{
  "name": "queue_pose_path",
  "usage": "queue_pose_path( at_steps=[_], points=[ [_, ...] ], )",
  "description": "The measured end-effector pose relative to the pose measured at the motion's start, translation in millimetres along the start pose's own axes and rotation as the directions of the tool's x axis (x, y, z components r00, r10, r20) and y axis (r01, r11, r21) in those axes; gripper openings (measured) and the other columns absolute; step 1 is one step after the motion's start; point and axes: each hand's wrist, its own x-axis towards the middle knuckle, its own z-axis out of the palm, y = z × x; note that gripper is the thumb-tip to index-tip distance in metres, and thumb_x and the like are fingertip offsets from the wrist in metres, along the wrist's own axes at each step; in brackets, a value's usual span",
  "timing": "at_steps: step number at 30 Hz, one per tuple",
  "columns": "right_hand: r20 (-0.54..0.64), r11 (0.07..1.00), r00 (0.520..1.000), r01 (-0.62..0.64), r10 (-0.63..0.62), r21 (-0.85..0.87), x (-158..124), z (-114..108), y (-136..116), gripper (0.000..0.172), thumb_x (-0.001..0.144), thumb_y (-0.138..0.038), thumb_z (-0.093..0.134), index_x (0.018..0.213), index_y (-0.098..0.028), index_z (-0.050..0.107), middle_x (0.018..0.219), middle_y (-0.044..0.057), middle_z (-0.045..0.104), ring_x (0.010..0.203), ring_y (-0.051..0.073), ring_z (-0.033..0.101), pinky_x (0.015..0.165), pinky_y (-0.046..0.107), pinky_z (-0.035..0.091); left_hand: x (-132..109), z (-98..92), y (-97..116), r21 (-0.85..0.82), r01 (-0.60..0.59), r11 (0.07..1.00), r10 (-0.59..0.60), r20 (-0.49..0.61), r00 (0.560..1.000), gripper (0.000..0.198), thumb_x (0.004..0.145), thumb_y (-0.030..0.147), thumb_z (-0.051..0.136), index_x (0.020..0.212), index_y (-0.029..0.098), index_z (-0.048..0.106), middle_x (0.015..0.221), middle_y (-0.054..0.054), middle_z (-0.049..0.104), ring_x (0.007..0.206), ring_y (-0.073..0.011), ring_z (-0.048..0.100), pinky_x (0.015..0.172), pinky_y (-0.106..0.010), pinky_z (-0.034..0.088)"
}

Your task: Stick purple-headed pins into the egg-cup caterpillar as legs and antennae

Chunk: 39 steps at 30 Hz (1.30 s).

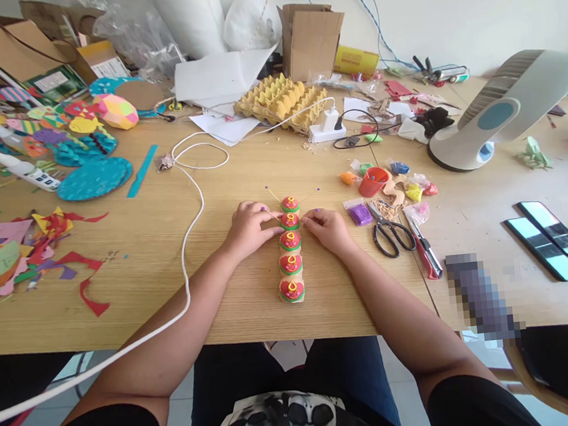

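Note:
A strip of egg-carton cups (291, 264) runs away from me in a row on the table, each cup topped with red and green clay and a yellow loop. Thin sticks with purple tips stand out on both sides of its far end; one stick (272, 193) points up to the left. My left hand (250, 229) holds the strip's left side at the second cup from the far end, thumb against it. On the opposite side, my right hand (328, 230) is closed in a pinch by the same cup, a purple-tipped stick (317, 210) showing at its fingers.
Scissors (391, 229), a utility knife (425, 249), a red cup (373, 181) and clay packets lie right of my hand. A white fan (485, 113) and phones (543, 248) are farther right. A white cable (183, 249) crosses my left forearm. Paper scraps (27, 258) cover the left; egg trays (281, 103) stand behind.

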Motion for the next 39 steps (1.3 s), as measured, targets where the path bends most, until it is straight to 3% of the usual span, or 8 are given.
queue_pose_path(
  at_steps=[39],
  points=[
    [0.018,0.999,1.000,-0.001,0.001,-0.036,-0.6,-0.2,-1.6,0.022,0.089,-0.037,0.059,0.081,-0.019,0.070,0.078,0.002,0.071,0.069,0.016,0.059,0.066,0.027,0.044,0.4,0.9,-0.9,0.004,0.014,1.000,-0.014,0.013,1.000,0.035,0.084,0.055,0.071,0.113,0.036,0.077,0.101,-0.005,0.067,0.106,-0.0258,0.051,0.095,-0.040,0.039]
  ],
)
